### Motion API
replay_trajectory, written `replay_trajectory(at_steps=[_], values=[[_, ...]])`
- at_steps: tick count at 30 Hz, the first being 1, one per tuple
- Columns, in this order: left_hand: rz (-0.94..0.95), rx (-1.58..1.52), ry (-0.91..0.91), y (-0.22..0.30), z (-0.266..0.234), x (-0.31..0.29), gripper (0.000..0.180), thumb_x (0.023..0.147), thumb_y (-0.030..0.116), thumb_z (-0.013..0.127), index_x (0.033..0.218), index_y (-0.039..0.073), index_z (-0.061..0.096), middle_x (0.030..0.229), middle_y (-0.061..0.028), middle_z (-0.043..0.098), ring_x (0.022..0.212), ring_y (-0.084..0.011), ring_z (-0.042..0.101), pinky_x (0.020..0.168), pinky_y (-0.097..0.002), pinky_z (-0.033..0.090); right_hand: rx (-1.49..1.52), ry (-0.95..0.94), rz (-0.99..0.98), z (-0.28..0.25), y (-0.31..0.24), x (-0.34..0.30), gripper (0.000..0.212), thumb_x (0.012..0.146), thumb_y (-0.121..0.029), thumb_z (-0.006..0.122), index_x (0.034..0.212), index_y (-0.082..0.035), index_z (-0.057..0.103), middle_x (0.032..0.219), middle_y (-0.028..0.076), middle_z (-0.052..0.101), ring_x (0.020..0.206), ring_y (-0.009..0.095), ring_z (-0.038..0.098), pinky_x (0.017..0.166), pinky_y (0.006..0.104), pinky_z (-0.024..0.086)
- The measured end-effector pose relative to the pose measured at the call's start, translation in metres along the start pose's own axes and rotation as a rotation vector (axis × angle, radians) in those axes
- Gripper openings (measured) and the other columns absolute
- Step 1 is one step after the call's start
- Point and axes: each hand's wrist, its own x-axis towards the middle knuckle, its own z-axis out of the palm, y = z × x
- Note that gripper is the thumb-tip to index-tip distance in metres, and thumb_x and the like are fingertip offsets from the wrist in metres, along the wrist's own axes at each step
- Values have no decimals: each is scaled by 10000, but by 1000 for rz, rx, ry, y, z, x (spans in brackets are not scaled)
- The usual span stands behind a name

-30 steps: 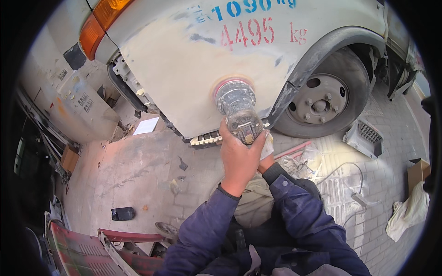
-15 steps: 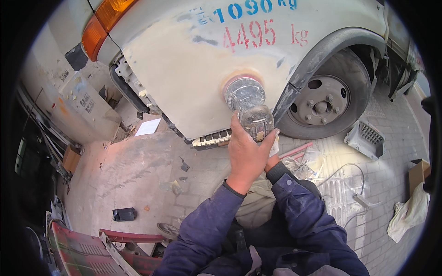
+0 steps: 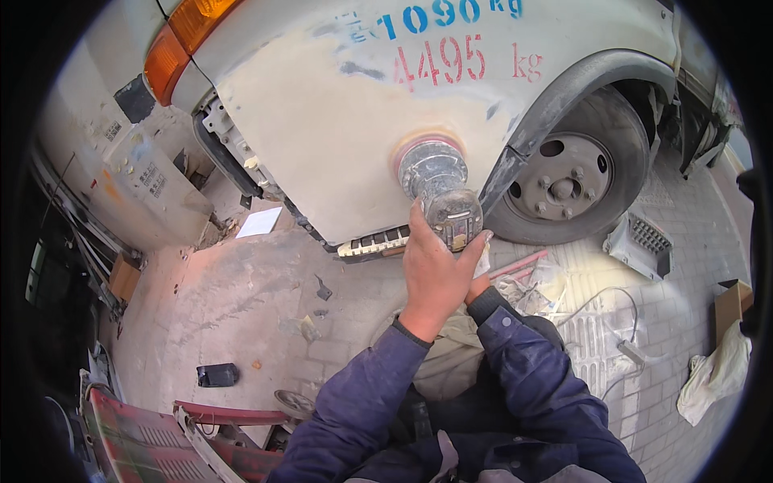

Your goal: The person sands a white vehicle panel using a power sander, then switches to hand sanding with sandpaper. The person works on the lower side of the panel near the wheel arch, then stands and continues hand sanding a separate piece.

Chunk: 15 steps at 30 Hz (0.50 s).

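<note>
Sander (image 3: 435, 167) touches panel (image 3: 314, 137) — room left, wheel arch (image 3: 555, 95) right.

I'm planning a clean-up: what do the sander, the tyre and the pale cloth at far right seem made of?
Sander: perhaps hard plastic or metal; its grey, scuffed, dusty surface leaves that open.
Tyre: matte rubber, by its dark, rounded sidewall.
Cloth: likely matte fabric, by its soft folds.

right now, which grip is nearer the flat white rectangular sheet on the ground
Left: the left grip, on the dusty grey power sander, is right of the sheet; the right grip, mostly hidden, is farther right.
</note>
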Motion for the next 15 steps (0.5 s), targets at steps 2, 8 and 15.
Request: replay_trajectory(at_steps=[2,8,15], values=[[-29,-49,18,-3,0,-10,1095,866,379,906,1582,-119,244,1362,-371,598,1243,-500,642,1052,-517,513,48,-24,148,1,-1,-11,589,1082,-306,615,1588,-69,428,1586,154,514,1452,317,505,1214,458,384],[-26,21,36,-2,-8,-5,1102,865,378,903,1577,-142,242,1365,-383,592,1237,-522,638,1052,-525,517,64,-108,-17,-1,-5,-1,524,1141,-323,510,1600,-88,414,1596,129,506,1454,299,500,1218,461,386],[-5,10,29,-5,-9,-3,1108,859,375,909,1568,-150,238,1359,-390,593,1232,-518,641,1045,-528,519,308,-135,76,7,-3,0,555,1156,-366,465,1642,-111,376,1650,127,459,1509,295,448,1271,463,313]])
